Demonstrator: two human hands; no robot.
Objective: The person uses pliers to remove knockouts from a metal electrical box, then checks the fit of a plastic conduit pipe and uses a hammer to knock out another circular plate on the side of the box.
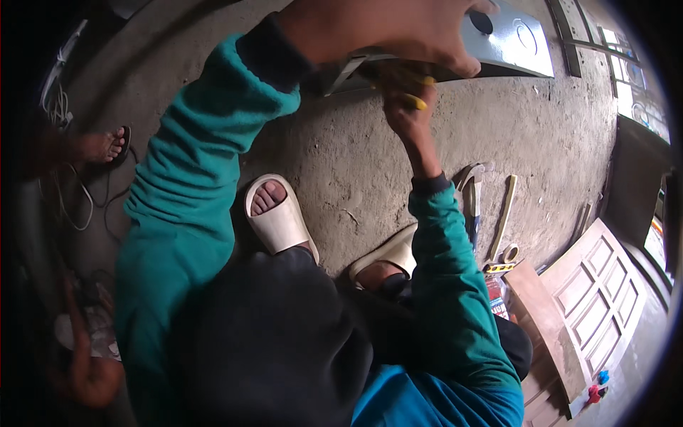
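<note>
A shiny sheet-metal box (498,35) with round hole outlines in its face lies on the concrete floor at the top of the view. My left hand (384,32) reaches over it, fingers bent around the near edge, gripping it. Below that hand, my right hand (409,117) is closed around a tool with yellow handles (415,102), which looks like pliers. The tool's working end is hidden in shadow by the box and my left hand, so what it touches cannot be seen.
Right of my right forearm lie a hammer (475,196), a wooden strip (505,213), a tape roll (510,252) and a yellow level (499,268). A panelled door (597,292) stands beyond. At left are another person's sandalled foot (110,146) and loose cables (58,107).
</note>
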